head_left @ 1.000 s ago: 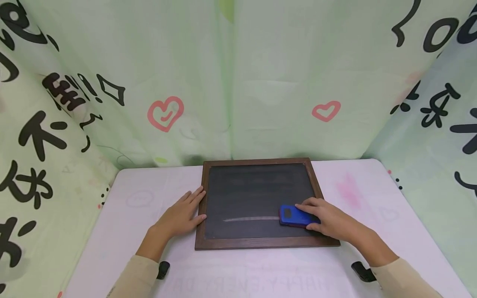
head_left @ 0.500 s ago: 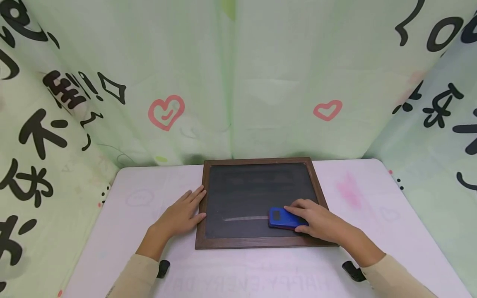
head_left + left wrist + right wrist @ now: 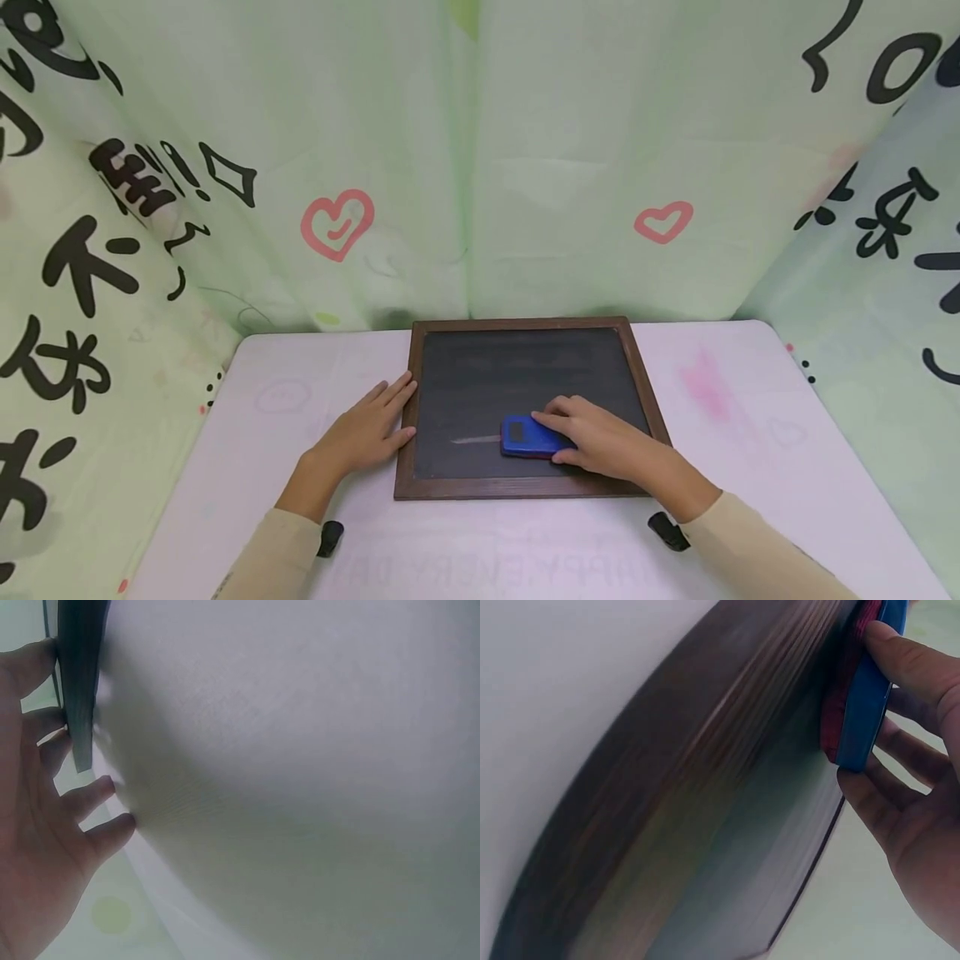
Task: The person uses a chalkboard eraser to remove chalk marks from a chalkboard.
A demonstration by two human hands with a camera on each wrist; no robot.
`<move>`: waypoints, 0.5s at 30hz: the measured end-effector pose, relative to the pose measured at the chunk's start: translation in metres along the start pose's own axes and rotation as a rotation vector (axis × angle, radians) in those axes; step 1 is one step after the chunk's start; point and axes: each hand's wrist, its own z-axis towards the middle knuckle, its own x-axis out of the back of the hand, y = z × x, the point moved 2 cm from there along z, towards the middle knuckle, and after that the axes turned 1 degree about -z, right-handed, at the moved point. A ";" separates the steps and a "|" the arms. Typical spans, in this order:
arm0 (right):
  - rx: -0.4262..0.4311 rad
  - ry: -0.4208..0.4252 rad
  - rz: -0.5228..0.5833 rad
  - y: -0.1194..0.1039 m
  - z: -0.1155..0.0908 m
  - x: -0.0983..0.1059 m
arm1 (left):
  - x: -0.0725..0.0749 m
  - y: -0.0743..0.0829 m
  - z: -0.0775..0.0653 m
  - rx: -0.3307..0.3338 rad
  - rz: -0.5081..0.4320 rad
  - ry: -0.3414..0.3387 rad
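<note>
A blackboard [image 3: 517, 367] in a brown wooden frame lies on the table. My right hand [image 3: 600, 442] grips a blue board eraser [image 3: 525, 437], thumb on the near side and fingers on the far side. In the right wrist view, the dark red felt layer [image 3: 836, 724] of the eraser [image 3: 866, 712] faces the board. A faint white chalk line [image 3: 476, 439] shows left of the eraser. My left hand [image 3: 367, 433] rests at the board's left edge with straight fingers; in the left wrist view, the left hand's fingertips [image 3: 45, 664] touch the frame [image 3: 81, 682].
The white table [image 3: 300, 400] extends around the board, with a pink stain [image 3: 705, 387] on its right part. Behind and at both sides hangs a pale green curtain [image 3: 540, 183] with red hearts and black lettering.
My right hand has slid the eraser leftward along the chalk line, and the visible line has grown shorter. The left hand has stayed at the frame.
</note>
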 end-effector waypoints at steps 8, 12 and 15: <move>0.025 -0.003 -0.040 -0.024 0.026 -0.002 | -0.002 -0.001 0.001 -0.004 0.011 -0.008; 0.043 -0.010 -0.075 -0.034 0.040 -0.004 | -0.003 -0.002 0.002 -0.007 0.015 -0.001; 0.060 -0.024 -0.100 -0.042 0.052 -0.004 | -0.003 -0.002 0.001 -0.012 0.018 0.004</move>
